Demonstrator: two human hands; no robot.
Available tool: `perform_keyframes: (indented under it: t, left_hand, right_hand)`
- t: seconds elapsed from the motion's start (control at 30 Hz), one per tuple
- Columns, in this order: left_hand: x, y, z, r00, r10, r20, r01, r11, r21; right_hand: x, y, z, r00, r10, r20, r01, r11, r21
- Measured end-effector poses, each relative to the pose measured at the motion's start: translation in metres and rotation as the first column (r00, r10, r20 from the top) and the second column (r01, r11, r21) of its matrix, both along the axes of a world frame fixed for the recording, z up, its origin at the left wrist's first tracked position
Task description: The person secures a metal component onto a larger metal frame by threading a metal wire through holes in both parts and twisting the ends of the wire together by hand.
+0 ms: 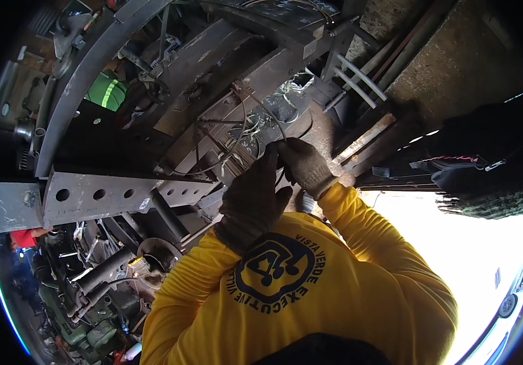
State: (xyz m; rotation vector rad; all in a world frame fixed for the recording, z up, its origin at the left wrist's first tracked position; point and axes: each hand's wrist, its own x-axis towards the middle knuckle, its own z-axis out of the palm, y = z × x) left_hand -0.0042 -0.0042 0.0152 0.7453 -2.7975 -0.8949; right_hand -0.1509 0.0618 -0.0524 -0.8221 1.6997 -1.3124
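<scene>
Both my hands wear dark knit work gloves and meet in front of my chest. My right hand [308,168] is closed, its fingers curled around the lower end of a thin dark cable [267,111]. That cable rises away from me and loops over near a steel beam. Beside it, my left hand [250,204] points its fingers upward, tips pressed close to the right hand's. What lies between the left fingertips is hidden. Just beyond the left hand lies a bundle of thin brownish rods [237,162]. Light-coloured wires [291,91] are tangled farther off.
A steel plate with round holes [115,193] runs across the left. A curved steel beam [79,91] arcs above it. Metal bars [362,79] jut out at the far right. Green machinery [85,316] and pipes crowd the lower left, near another person's red sleeve [23,238].
</scene>
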Motion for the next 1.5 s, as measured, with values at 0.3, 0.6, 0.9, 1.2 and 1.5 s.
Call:
perform_keyframes:
  t: [0.3, 0.6, 0.9, 1.2, 1.5]
  left_hand:
    - [0.006, 0.001, -0.044, 0.997, 0.029, -0.07, -0.01, 0.964, 0.264]
    - [0.0, -0.001, -0.044, 0.994, 0.042, -0.104, -0.014, 0.966, 0.257]
    - [-0.004, -0.001, -0.041, 0.995, 0.045, -0.092, -0.026, 0.98, 0.196]
    - [-0.001, -0.003, -0.045, 0.998, 0.056, -0.006, -0.054, 0.981, 0.186]
    - [0.001, -0.003, -0.021, 0.996, -0.01, 0.083, 0.0, 0.993, 0.119]
  right_hand:
    - [0.005, 0.001, -0.022, 0.966, -0.003, 0.258, 0.008, 1.0, -0.018]
    - [0.01, -0.001, -0.052, 0.96, -0.017, 0.28, 0.044, 0.995, -0.091]
    - [-0.001, 0.0, -0.019, 0.974, 0.033, 0.225, -0.024, 0.999, -0.044]
    - [-0.002, 0.002, -0.042, 0.992, 0.126, -0.027, -0.129, 0.979, -0.159]
    - [-0.012, -0.016, -0.035, 0.69, -0.07, 0.721, 0.251, 0.957, -0.147]
